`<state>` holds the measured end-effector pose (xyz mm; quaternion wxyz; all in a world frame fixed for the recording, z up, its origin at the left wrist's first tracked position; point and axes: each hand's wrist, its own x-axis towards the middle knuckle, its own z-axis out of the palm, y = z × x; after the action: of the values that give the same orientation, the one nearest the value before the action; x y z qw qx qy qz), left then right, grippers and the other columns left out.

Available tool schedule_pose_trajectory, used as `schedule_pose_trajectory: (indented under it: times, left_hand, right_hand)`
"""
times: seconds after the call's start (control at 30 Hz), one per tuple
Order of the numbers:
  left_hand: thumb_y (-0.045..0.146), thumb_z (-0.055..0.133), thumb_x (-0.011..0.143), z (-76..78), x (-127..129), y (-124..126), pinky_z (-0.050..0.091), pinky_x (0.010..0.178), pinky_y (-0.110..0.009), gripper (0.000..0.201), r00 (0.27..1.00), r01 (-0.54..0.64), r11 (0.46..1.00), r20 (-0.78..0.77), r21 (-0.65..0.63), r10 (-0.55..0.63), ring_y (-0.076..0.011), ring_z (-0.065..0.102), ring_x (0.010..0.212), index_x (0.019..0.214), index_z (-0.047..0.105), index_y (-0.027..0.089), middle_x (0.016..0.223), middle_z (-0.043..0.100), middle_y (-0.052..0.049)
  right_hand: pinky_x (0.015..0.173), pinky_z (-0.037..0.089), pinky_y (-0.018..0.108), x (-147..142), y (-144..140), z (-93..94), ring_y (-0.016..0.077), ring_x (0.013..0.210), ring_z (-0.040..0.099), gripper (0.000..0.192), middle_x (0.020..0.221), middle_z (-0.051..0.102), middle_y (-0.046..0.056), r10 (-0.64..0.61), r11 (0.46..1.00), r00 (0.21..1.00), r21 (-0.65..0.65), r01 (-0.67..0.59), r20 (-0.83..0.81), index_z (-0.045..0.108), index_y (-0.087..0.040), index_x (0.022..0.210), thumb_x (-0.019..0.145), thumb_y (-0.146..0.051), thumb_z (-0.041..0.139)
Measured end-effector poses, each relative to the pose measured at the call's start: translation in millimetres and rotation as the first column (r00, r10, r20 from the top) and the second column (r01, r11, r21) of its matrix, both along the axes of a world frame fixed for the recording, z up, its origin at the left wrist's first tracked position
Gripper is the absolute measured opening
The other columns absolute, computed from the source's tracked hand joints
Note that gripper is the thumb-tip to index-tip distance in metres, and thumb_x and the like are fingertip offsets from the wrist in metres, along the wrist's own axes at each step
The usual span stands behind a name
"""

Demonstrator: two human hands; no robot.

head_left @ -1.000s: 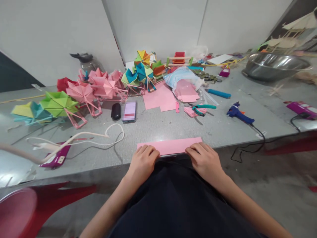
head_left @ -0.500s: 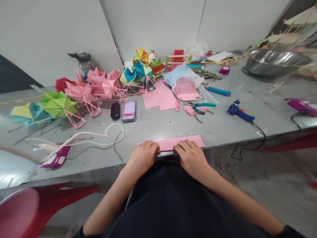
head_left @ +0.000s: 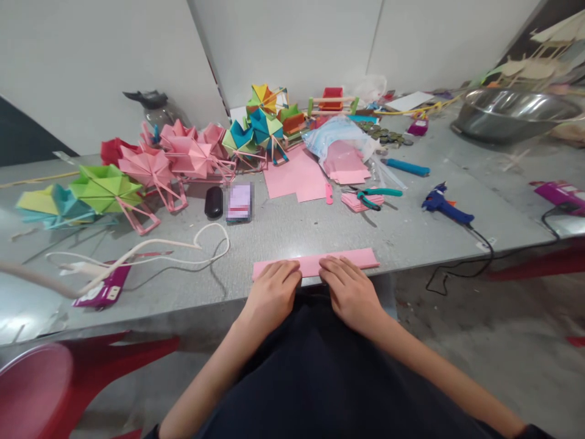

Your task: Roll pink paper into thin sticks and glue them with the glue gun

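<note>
A long folded strip of pink paper (head_left: 356,258) lies along the near edge of the grey table (head_left: 292,235). My left hand (head_left: 273,291) presses flat on its left part, fingers together and stretched out. My right hand (head_left: 350,290) presses on the middle of the strip, close beside the left hand. Only the strip's right end and a short piece between the hands show.
Folded paper pinwheels (head_left: 150,167) in pink, green and blue crowd the back left. Loose pink sheets (head_left: 297,177), green pliers (head_left: 372,196), a blue glue gun (head_left: 441,204), a phone (head_left: 240,202), a white cable (head_left: 183,247) and a steel bowl (head_left: 512,113) lie around.
My right hand slid left along the strip from its right end to the middle. The left hand stayed on the left part. The strip looks narrower.
</note>
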<state>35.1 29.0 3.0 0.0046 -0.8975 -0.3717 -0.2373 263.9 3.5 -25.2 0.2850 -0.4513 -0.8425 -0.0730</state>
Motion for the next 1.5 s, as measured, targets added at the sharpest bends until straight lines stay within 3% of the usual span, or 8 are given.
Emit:
schedule_pose_trajectory:
  times: [0.13,0.33,0.6,0.83,1.1,1.33,1.5]
  left_hand:
    - [0.021,0.051,0.106,-13.5,5.2,-9.4,0.056,0.113,-0.051,0.034,1.000,0.020,0.997,-0.006,0.074,-0.020,-0.0320,0.066,0.133,0.133,0.067,0.008,0.139,0.071,-0.020]
    - [0.035,0.054,0.106,-20.6,7.5,-11.3,0.053,0.116,-0.054,0.046,0.998,0.016,0.997,-0.057,0.080,-0.012,-0.0356,0.063,0.138,0.141,0.063,0.007,0.142,0.069,-0.023]
    - [0.032,0.054,0.106,-20.2,6.7,-11.9,0.050,0.119,-0.055,0.042,0.997,-0.006,1.000,-0.078,0.030,0.008,-0.0346,0.061,0.141,0.141,0.063,0.010,0.146,0.067,-0.021]
    - [0.034,0.055,0.106,-21.0,7.1,-12.9,0.048,0.120,-0.056,0.043,0.996,-0.012,1.000,-0.084,0.012,0.013,-0.0346,0.059,0.143,0.143,0.062,0.013,0.149,0.065,-0.020]
    - [0.029,0.056,0.104,-21.8,-20.4,-22.4,0.053,0.116,-0.054,0.045,0.991,-0.086,0.989,-0.091,0.119,0.097,-0.0350,0.061,0.141,0.146,0.061,0.012,0.149,0.066,-0.018]
    - [0.026,0.061,0.101,-27.6,-54.8,-35.9,0.058,0.109,-0.055,0.051,0.974,-0.222,0.953,0.005,0.205,0.226,-0.0358,0.068,0.133,0.151,0.057,0.015,0.142,0.071,-0.018]
    - [0.018,0.069,0.097,-19.3,-49.8,-35.3,0.061,0.094,-0.046,0.021,0.971,-0.237,0.919,0.076,0.313,0.225,-0.0323,0.074,0.117,0.118,0.071,0.019,0.120,0.080,-0.013]
  right_hand:
    - [0.121,0.046,0.047,-3.4,-5.3,-10.0,0.0287,0.140,0.060,0.042,0.146,0.069,0.013,-0.032,0.999,0.995,0.048,0.027,0.095,0.068,-0.016,0.141,0.102,-0.018,0.052]
    - [0.121,0.046,0.047,-4.8,-8.9,-13.3,0.0322,0.144,0.058,0.045,0.150,0.065,0.015,-0.039,0.997,0.988,0.069,0.029,0.149,0.065,-0.010,0.145,0.104,-0.026,0.055]
    - [0.117,0.049,0.045,5.5,-16.3,-14.7,0.0293,0.141,0.061,0.053,0.150,0.065,0.017,-0.129,0.991,0.986,0.048,0.125,0.104,0.054,-0.011,0.156,0.107,-0.032,0.053]
    - [0.118,0.047,0.052,35.9,-29.8,-17.4,0.0347,0.138,0.064,0.068,0.153,0.062,0.020,-0.306,0.952,0.948,0.026,0.305,0.090,0.035,-0.012,0.168,0.107,-0.038,0.054]
    - [0.117,0.046,0.054,50.5,-33.0,-18.5,0.0362,0.138,0.064,0.076,0.155,0.059,0.023,-0.340,0.940,0.931,0.026,0.339,0.136,0.022,-0.011,0.171,0.108,-0.038,0.053]
    - [0.118,0.044,0.053,52.8,-33.2,-21.1,0.0363,0.140,0.062,0.070,0.155,0.059,0.022,-0.325,0.946,0.939,0.016,0.325,0.117,0.033,-0.011,0.168,0.107,-0.039,0.054]
    - [0.117,0.044,0.053,49.3,-30.8,-11.9,0.0342,0.140,0.060,0.044,0.151,0.064,0.018,-0.296,0.955,0.951,0.047,0.293,0.091,0.063,-0.017,0.148,0.107,-0.030,0.054]
